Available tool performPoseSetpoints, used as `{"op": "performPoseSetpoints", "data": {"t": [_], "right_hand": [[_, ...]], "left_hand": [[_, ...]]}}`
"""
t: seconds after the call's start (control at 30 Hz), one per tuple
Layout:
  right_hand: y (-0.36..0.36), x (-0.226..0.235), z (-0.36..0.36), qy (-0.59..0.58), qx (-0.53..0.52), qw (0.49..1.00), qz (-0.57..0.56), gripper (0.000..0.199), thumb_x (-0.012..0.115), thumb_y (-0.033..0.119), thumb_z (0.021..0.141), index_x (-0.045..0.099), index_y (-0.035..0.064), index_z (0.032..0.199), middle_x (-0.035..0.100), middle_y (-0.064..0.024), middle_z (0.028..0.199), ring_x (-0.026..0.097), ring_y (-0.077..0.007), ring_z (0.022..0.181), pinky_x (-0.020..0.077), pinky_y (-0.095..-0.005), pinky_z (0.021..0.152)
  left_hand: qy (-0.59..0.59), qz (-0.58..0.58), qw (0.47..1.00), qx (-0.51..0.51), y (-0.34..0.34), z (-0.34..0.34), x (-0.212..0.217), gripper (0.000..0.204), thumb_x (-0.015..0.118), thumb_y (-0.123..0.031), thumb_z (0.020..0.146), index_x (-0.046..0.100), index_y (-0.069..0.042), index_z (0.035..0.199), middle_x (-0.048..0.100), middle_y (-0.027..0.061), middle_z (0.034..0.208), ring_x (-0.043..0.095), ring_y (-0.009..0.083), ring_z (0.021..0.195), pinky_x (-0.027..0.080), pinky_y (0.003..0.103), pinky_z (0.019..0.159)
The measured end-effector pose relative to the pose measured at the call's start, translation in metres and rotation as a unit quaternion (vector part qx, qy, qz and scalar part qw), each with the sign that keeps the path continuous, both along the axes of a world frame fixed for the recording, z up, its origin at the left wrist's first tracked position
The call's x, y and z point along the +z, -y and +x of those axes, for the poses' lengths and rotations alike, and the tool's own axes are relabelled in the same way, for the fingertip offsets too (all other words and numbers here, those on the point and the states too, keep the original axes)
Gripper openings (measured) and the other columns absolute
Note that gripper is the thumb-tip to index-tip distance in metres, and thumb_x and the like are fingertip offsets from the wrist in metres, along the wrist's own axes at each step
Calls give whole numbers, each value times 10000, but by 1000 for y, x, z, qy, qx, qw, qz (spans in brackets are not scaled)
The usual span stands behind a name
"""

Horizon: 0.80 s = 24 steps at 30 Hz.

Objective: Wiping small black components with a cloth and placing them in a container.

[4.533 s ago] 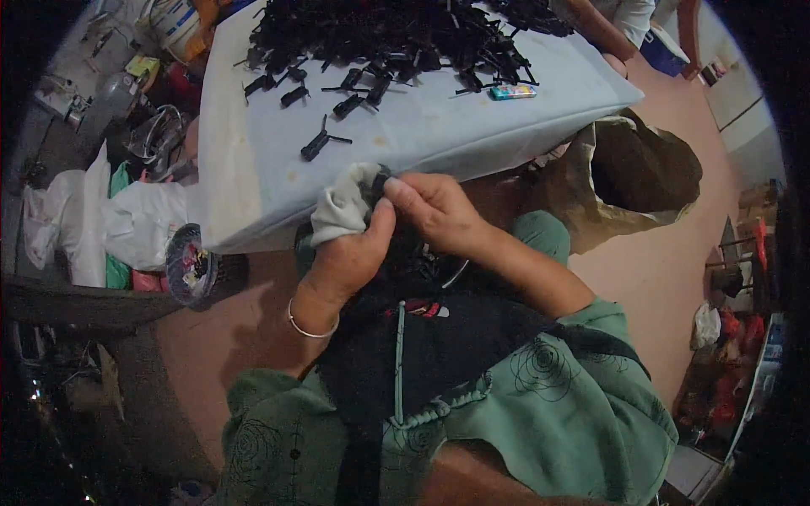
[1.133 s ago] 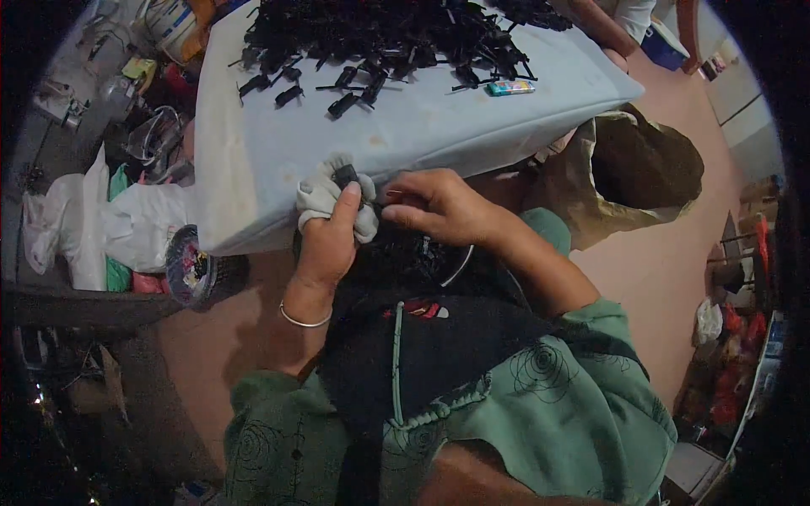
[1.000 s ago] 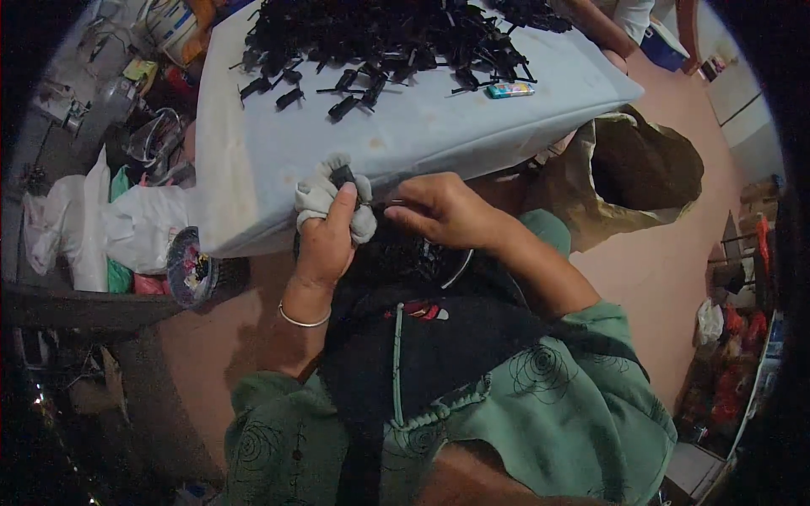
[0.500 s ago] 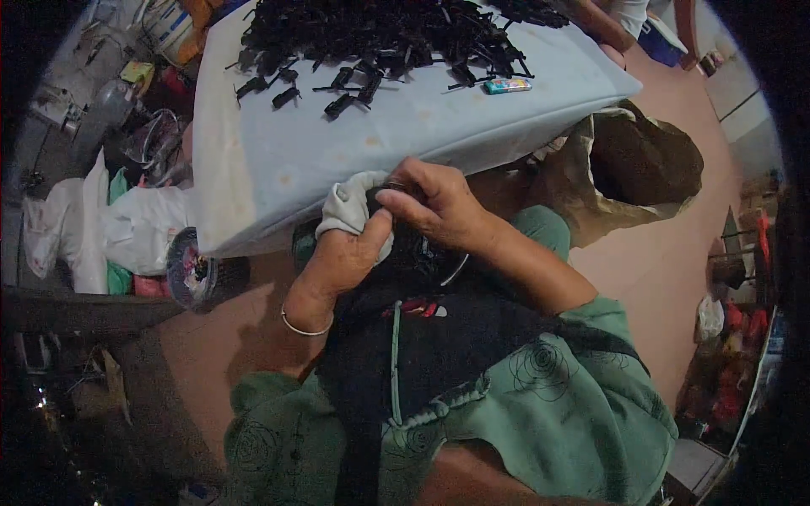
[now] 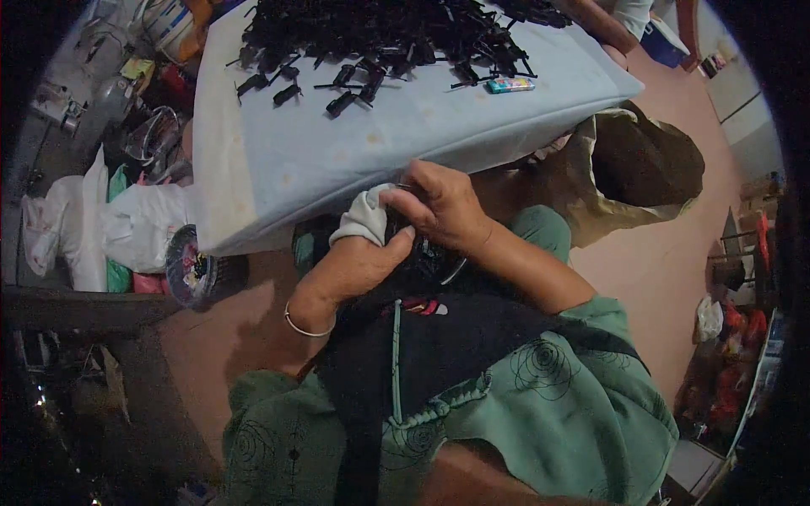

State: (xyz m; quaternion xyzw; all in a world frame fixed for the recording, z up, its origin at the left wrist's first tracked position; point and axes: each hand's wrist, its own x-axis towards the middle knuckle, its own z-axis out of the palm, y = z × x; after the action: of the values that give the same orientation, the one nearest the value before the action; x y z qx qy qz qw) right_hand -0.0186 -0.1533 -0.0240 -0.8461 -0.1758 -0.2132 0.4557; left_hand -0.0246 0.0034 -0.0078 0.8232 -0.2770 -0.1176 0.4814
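Note:
Above my lap, in front of the table's near edge, my two hands are close together. My left hand, with a bangle at the wrist, is closed on a bunched white cloth that hides most of its fingers. My right hand meets the cloth from the right, its thumb and forefinger bent in a pinch. What lies between those fingertips is dark and mostly hidden. Below the hands, small black pieces rest on the dark cloth over my lap.
A table with a pale cover bears a heap of black plastic parts and a small colourful packet. A big open sack stands at right. White bags and a basket are at left. Another person's arm rests at the far right.
My left hand has shifted right and tilted toward my right hand, carrying the white cloth with it. My right hand has moved slightly right.

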Motion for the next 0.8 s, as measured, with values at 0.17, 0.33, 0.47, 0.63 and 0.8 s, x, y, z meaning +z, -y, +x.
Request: {"op": "performPoseSetpoints", "data": {"t": [0.17, 0.33, 0.47, 0.63, 0.8], "right_hand": [[-1, 0, -3, 60, -35, 997, -34, 240, 630, 192, 751, 480, 19, 681, 463, -114, 578, 467, -231, 491, 383, -304, 463], [8, 10, -5, 11, 32, 998, 48, 210, 589, 182, 791, 486, 14, 718, 454, -114, 597, 463, -215, 514, 382, -290, 488], [13, 13, -4, -121, 165, 977, 63, 198, 544, 174, 835, 476, 9, 749, 420, -71, 598, 407, -137, 549, 362, -267, 513], [6, 16, -5, -203, 198, 954, 98, 200, 540, 173, 846, 474, 12, 748, 398, 20, 611, 342, -51, 603, 333, -232, 509], [-4, 8, -3, -239, 188, 930, 209, 210, 535, 180, 853, 486, 20, 726, 395, 60, 626, 336, -29, 609, 319, -211, 505]], "left_hand": [[58, 23, 998, 3, 3, -4, -13, 388, 496, -103, 791, 381, -1, 1146, 448, 104, 1089, 418, 204, 1047, 325, 280, 900], [-55, -126, 988, 64, -1, 7, 8, 257, 438, -60, 806, 432, -38, 1063, 465, 54, 822, 466, 127, 691, 421, 263, 641], [-115, -214, 966, 89, -4, 3, 13, 268, 416, -40, 810, 427, -37, 1079, 462, 17, 796, 401, 41, 567, 367, 181, 522], [-116, -205, 970, 54, -4, 1, 13, 272, 419, -45, 811, 417, -14, 1081, 459, 16, 773, 402, 40, 569, 361, 179, 521], [-117, -184, 975, 45, -4, 1, 17, 268, 414, -33, 806, 418, -10, 1073, 450, 6, 743, 400, 40, 565, 358, 180, 513]]}}
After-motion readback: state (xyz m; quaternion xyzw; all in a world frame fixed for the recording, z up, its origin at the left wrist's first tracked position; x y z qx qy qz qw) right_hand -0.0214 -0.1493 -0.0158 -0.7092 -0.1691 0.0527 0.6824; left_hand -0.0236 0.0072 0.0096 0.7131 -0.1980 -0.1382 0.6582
